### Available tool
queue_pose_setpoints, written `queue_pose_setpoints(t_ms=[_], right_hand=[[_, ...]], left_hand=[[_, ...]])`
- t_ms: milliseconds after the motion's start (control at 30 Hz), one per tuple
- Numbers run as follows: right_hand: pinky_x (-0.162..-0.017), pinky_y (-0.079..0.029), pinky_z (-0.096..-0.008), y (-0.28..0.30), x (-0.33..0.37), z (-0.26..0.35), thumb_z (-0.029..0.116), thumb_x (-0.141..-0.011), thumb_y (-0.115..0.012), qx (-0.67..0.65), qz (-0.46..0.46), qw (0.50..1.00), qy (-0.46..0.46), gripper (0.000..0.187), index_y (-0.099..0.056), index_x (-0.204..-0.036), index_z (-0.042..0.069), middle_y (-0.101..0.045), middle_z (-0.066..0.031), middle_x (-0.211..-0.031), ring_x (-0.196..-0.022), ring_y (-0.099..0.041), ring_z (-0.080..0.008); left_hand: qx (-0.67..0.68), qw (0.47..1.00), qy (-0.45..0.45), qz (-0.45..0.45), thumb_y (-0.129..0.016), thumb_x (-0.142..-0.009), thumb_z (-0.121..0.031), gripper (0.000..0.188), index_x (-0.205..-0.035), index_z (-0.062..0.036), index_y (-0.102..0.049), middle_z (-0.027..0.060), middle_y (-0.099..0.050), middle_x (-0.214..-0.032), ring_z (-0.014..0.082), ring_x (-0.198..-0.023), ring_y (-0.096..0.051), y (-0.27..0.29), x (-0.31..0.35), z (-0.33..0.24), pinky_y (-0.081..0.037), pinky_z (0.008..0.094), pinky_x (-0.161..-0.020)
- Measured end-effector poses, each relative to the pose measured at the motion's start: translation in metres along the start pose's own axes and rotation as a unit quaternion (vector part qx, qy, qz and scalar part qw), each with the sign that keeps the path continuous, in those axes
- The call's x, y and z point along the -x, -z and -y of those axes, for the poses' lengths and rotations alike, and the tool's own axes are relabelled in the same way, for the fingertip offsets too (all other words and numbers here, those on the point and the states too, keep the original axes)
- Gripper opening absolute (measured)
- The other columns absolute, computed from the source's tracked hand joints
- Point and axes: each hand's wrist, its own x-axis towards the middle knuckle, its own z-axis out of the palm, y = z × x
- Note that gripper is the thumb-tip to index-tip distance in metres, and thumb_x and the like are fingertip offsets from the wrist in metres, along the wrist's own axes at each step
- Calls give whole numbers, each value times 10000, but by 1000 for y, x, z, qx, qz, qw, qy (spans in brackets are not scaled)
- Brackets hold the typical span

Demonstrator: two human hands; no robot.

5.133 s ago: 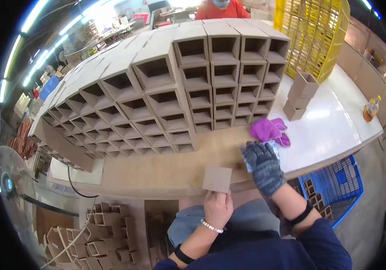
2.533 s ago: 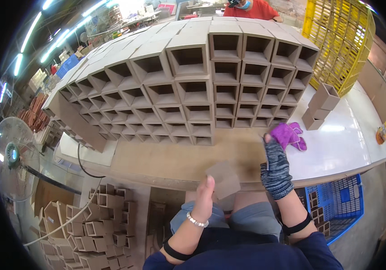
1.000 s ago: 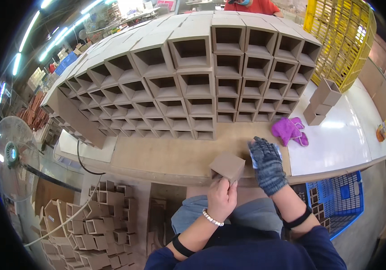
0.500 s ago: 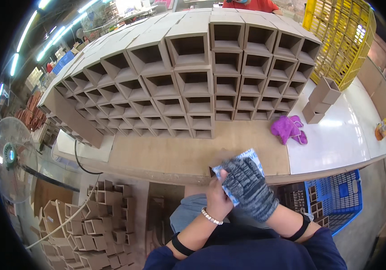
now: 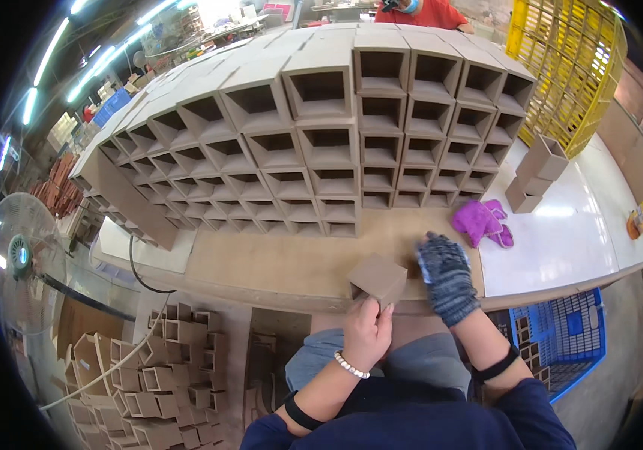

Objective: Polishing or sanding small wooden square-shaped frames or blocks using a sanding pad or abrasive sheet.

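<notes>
My left hand (image 5: 368, 330), bare and with a beaded bracelet at its wrist, pinches the near edge of a small brown square box (image 5: 378, 280) between thumb and fingers. The box is tilted over the front edge of the table. To its right, apart from it, my right hand (image 5: 447, 281) wears a grey knitted glove, its fingers curled over the tabletop. A strip of a blue-and-white printed sheet (image 5: 422, 262) shows along the glove's left side; most of it is hidden by the hand.
Stacked hollow boxes (image 5: 321, 142) form a wall across the table (image 5: 276, 259). A purple cloth (image 5: 475, 221), two loose boxes (image 5: 535, 176), a bottle (image 5: 642, 217) and a yellow crate (image 5: 569, 75) stand right. Below are a blue basket (image 5: 561, 330) and piled boxes (image 5: 164, 375); a fan (image 5: 21, 255) is left.
My right hand has moved right and away from my left hand, taking the printed sheet along. The box in my left hand, mostly covered before, is now in plain sight.
</notes>
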Motion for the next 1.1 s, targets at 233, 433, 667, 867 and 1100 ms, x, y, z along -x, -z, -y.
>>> queue_pose_setpoints(t_ms=[233,433,667,867,1100], right_hand=[[-973,-317,-446,16,-12,42,172,-782,-481,-114,116,985,63,356,-518,-1108,34,-502,-174,-1179,-1101,-474,-296],[-986,-301,-449,13,9,-12,53,-786,-436,-22,-26,999,-25,485,-405,-1270,49,-459,-180,-1229,-1139,-438,-321],[-964,-343,-413,52,-4,14,-12,-732,-475,-94,-102,990,-3,511,-424,-1240,20,-489,-197,-1174,-1097,-468,-337],[-931,-369,-394,58,-21,67,65,-768,-493,-144,104,977,117,383,-477,-1140,-21,-539,-194,-1086,-1038,-503,-330],[-852,-394,-407,42,-7,69,117,-795,-470,-79,40,984,155,250,-564,-991,-6,-563,-174,-963,-899,-536,-320]], left_hand=[[9,1000,-16,18,-611,-757,-89,199,-893,10,-503,158,-540,-762,322,-650,-531,5,9,21,-426,377,-582],[328,929,174,5,-595,-834,-185,308,-1043,27,-515,41,-563,-834,137,-689,-534,12,-2,-1,-420,263,-621],[173,971,159,38,-562,-841,-95,228,-1039,14,-531,70,-605,-959,131,-806,-570,23,-5,-9,-448,269,-710],[-4,998,-58,-31,-584,-739,-50,141,-854,-19,-509,165,-555,-692,345,-644,-546,9,5,15,-435,400,-556],[-49,999,-17,10,-589,-745,-61,166,-730,-17,-430,156,-471,-623,344,-584,-488,6,5,9,-372,426,-510]])
